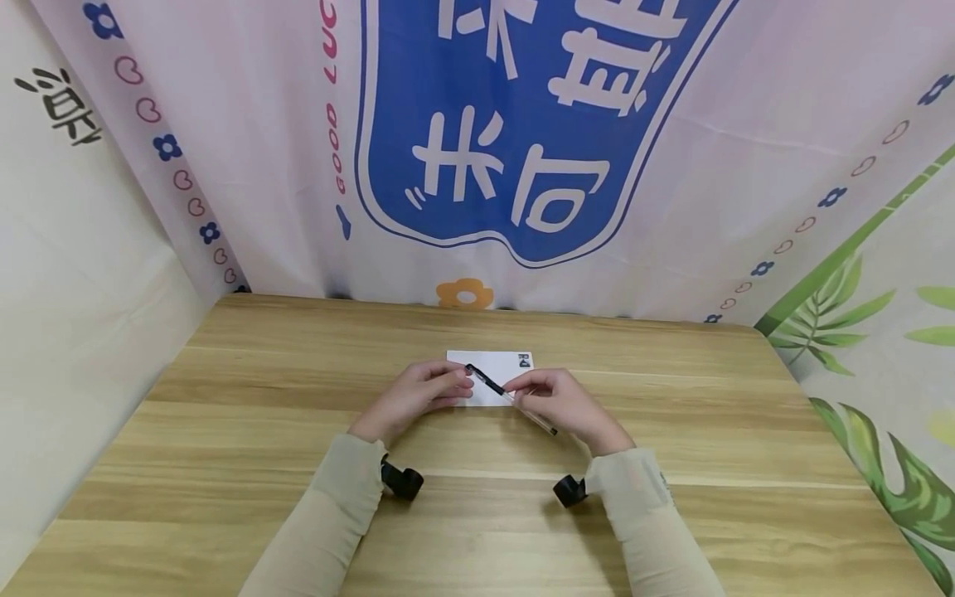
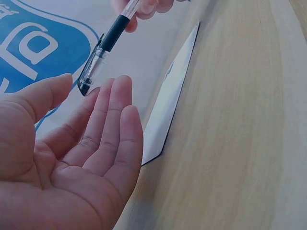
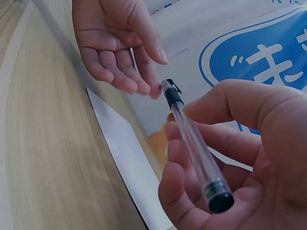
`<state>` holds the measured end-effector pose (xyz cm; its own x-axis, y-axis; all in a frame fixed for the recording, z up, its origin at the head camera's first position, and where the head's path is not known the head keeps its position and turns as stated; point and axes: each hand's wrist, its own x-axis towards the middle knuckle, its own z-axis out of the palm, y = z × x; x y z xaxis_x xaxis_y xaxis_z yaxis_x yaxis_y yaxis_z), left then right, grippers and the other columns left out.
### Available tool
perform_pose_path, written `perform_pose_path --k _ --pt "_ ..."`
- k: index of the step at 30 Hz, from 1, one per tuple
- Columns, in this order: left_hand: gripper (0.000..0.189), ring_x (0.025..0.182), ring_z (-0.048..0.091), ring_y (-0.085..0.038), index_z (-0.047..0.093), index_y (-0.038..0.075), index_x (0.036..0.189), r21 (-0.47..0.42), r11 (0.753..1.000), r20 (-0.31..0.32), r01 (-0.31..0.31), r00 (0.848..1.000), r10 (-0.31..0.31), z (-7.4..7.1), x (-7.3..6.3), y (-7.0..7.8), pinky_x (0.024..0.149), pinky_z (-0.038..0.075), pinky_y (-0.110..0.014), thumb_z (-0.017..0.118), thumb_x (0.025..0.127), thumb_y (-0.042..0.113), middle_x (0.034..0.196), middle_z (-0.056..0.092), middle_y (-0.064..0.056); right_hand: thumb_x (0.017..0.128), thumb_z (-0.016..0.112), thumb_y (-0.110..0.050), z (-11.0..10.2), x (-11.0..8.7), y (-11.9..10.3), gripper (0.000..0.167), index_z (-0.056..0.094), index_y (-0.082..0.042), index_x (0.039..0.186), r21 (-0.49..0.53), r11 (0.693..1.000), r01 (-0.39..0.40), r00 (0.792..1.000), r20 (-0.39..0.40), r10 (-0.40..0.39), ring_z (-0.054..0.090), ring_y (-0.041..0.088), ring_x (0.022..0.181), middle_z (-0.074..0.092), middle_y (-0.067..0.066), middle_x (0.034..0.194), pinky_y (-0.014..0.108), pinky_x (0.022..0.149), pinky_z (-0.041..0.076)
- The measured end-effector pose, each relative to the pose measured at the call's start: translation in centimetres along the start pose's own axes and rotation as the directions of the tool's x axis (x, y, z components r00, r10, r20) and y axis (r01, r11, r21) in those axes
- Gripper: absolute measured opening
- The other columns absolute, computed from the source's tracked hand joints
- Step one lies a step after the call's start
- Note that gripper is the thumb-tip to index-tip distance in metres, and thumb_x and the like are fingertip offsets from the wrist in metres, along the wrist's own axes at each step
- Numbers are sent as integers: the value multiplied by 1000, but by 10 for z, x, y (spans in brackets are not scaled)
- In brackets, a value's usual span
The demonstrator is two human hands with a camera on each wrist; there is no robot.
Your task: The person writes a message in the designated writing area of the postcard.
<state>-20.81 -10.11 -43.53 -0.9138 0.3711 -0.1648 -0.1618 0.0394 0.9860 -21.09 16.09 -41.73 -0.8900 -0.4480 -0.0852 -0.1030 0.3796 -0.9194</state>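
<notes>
A gel pen (image 1: 488, 381) with a clear barrel, black grip and clipped cap slants above a white card (image 1: 485, 398). My right hand (image 1: 564, 404) pinches its barrel between thumb and fingers, as the right wrist view shows; the pen's black end plug (image 3: 221, 202) points back toward that wrist. Facing it, my left hand (image 1: 414, 395) has its fingers extended and thumb apart. The capped end (image 2: 87, 81) of the pen lies right at the left index fingertip, with the thumb off it. A small black print marks the card's far right corner.
The card lies on a wood-grain table (image 1: 298, 348). Behind the table hangs a cloth (image 1: 283, 166) with a blue printed sign, and patterned cloths hang at both sides. Black wrist cameras (image 1: 403, 482) sit at both sleeves.
</notes>
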Motion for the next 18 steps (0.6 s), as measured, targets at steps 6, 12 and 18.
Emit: perform_pose_path --k 6,12,18 --pt "40 114 66 -25 59 -6 132 -23 1000 -43 1 999 -2 1 1 0 103 50 -39 57 106 25 128 63 -25 93 67 -7 3 0 -1 23 74 0 114 15 1000 13 1000 23 -13 64 14 84 71 11 98 23 75 53" --pt "38 109 67 -19 60 -5 128 -47 999 -70 1 998 -4 1 0 2 101 51 -38 56 106 26 125 65 -19 93 67 -7 4 0 -1 25 73 1 115 45 999 4 999 32 -5 61 13 79 71 10 97 21 67 50" --pt "40 102 68 -15 60 -8 127 -68 998 -84 -9 996 3 2 1 2 97 53 -35 60 105 24 117 67 -11 93 65 -7 3 -1 -1 24 73 0 115 95 995 -7 999 53 2 53 12 67 67 6 90 21 57 44"
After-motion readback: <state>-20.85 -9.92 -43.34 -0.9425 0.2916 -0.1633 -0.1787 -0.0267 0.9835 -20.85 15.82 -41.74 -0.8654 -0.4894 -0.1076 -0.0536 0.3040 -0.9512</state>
